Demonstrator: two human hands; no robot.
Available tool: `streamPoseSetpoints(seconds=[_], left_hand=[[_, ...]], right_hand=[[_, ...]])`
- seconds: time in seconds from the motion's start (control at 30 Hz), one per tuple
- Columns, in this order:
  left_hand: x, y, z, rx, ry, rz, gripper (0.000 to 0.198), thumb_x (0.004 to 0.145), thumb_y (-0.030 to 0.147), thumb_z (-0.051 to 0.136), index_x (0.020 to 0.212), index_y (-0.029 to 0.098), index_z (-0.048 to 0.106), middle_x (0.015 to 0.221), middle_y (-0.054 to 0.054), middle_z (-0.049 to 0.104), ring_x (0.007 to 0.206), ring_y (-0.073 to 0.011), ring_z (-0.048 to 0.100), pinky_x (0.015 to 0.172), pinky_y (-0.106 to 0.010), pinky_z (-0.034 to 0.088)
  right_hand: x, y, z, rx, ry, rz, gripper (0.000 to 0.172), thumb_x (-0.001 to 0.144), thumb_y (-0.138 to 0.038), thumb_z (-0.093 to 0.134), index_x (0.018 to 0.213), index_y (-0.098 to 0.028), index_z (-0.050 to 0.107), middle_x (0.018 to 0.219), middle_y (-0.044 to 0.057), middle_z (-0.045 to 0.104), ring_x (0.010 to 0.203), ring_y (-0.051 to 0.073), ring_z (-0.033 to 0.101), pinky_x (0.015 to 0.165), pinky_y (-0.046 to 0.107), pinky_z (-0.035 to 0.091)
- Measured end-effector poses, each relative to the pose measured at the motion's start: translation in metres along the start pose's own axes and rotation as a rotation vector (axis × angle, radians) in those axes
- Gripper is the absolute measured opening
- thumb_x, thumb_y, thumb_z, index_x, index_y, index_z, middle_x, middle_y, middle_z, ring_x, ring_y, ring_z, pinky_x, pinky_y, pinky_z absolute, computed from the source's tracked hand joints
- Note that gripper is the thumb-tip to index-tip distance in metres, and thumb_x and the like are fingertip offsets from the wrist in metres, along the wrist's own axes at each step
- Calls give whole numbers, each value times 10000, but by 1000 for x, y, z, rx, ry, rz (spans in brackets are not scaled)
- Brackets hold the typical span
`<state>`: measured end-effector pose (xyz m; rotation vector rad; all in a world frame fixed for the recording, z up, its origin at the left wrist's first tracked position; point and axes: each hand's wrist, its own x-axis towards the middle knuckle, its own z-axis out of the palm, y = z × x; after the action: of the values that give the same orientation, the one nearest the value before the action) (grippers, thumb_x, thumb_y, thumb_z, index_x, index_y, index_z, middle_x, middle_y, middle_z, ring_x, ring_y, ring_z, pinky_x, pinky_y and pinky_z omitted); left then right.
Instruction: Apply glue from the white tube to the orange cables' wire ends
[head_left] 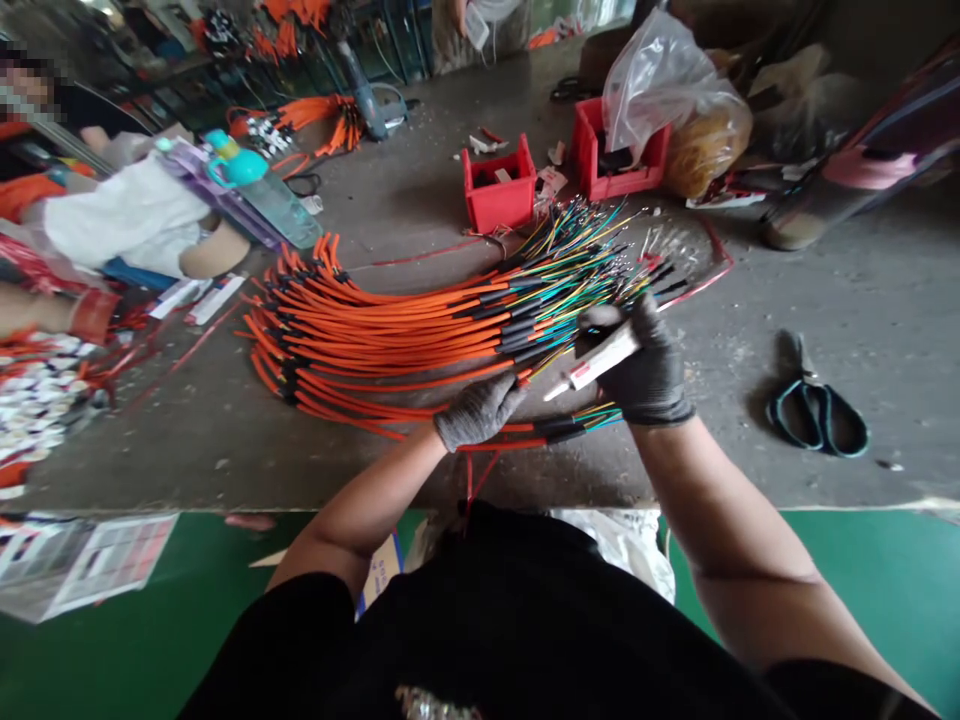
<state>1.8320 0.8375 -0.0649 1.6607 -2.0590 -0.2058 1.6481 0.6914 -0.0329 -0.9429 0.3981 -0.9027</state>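
Note:
Many orange cables (390, 330) lie side by side on the table, their right ends stripped to thin yellow, blue and black wires (577, 265). In a dark grey glove, my left hand (480, 410) is closed around one orange cable near the end of its sheath. My right hand (649, 370), gloved too, grips a white glue tube (604, 358) whose narrow nozzle points left and down toward that cable end. Black sleeves (517, 330) cover the cables where the wires come out. The palm side of the right hand is hidden.
Two red bins (501, 185) stand behind the wires, beside a plastic bag (660, 80). Black-handled scissors (817, 405) lie at the right. A turquoise-capped bottle (262, 185) lies at the left, near white connectors (41, 395) and another person's arm (37, 312).

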Motion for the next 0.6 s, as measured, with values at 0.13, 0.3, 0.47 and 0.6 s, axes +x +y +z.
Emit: streamPoseSetpoints(seconds=[0.13, 0.3, 0.47, 0.6], left_hand=[[-11, -10, -11, -66, -70, -20, 293, 1034, 290, 514, 1218, 196, 721, 1163, -146, 744, 1166, -314, 701, 1081, -508, 578], [34, 0, -38, -187, -120, 8, 282, 1047, 363, 562, 1137, 169, 747, 1172, -105, 764, 1140, -244, 703, 1065, -407, 560], [69, -2, -44, -500, -265, -23, 269, 1026, 393, 615, 966, 183, 772, 939, -39, 798, 930, -186, 731, 967, -356, 584], [71, -11, -35, -800, -243, -111, 449, 989, 574, 623, 931, 152, 764, 879, -88, 793, 793, -181, 713, 804, -344, 613]], right_hand=[[-5, -21, -4, -37, 40, -34, 468, 893, -710, 633, 870, -267, 781, 839, 18, 765, 866, 216, 756, 881, 411, 661], [-16, -31, 6, -23, -21, -18, 448, 823, -706, 718, 825, -268, 808, 822, 6, 772, 755, 203, 728, 767, 394, 660], [-25, -37, 9, -55, -72, -46, 487, 822, -735, 703, 909, -274, 835, 973, 34, 827, 738, 213, 743, 758, 410, 657], [-31, -26, -3, 0, -91, 11, 501, 809, -767, 696, 970, -315, 840, 1195, 23, 815, 994, 293, 787, 908, 505, 655]])
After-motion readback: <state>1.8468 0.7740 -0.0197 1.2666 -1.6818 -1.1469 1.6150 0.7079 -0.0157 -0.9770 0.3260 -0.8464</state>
